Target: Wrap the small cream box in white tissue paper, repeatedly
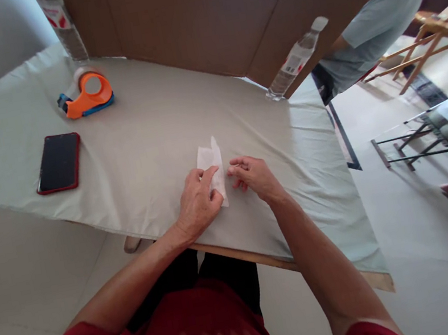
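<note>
A small white folded paper or tissue [207, 157] lies on the cloth-covered table in front of me, one thin corner sticking up at its far end. Resting on its near left part is my left hand [200, 200], fingers apart and pressing it against the cloth. Just right of the paper, my right hand [254, 175] hovers with curled fingers, thumb close to the index finger. Whether anything small sits between those fingertips is too fine to tell.
An orange tape dispenser [100, 94] and a dark phone in a red case [59, 163] lie at the left. Two bottles [67, 30] [296, 61] stand by a brown cardboard panel [189, 17]. Other people and folding stools are at the right.
</note>
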`<action>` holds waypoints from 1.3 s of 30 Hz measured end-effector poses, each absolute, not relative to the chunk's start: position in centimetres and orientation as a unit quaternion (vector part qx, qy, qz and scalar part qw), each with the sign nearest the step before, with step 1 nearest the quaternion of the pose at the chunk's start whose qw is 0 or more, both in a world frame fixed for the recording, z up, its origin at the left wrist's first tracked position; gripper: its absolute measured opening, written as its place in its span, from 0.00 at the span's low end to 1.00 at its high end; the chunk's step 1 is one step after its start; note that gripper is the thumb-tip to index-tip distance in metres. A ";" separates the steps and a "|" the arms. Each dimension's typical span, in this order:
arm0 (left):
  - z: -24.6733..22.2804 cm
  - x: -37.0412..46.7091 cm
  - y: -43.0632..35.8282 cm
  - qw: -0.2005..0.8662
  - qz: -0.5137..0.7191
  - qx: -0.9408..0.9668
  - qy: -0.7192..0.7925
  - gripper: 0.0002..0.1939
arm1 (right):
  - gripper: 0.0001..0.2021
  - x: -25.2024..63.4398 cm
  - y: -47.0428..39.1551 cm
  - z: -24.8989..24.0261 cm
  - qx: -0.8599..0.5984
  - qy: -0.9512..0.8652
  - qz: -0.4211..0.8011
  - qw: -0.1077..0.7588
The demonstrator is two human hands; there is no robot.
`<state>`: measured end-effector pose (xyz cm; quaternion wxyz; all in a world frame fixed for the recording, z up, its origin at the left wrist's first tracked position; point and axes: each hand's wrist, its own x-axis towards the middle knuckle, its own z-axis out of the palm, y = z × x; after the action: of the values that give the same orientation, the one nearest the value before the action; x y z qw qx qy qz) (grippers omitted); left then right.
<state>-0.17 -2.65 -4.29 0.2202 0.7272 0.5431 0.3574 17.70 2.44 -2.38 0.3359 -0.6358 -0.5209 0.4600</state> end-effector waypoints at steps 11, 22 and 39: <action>-3.3 -1.0 -2.4 0.087 0.263 0.843 0.461 0.21 | 0.14 15.7 5.4 -3.3 -0.628 -0.503 0.507 0.308; -4.3 -1.1 -2.0 0.139 0.310 0.812 0.475 0.16 | 0.12 15.5 4.7 -4.3 -0.513 -0.566 0.476 0.437; -5.3 -1.2 -2.3 0.145 0.369 0.753 0.526 0.12 | 0.13 13.7 3.9 -3.5 -0.477 -0.524 0.535 0.459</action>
<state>-1.17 -2.31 -5.27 0.1449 0.7526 0.5258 0.3690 13.72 3.89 -3.48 0.4595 -0.4775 -0.5243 0.5348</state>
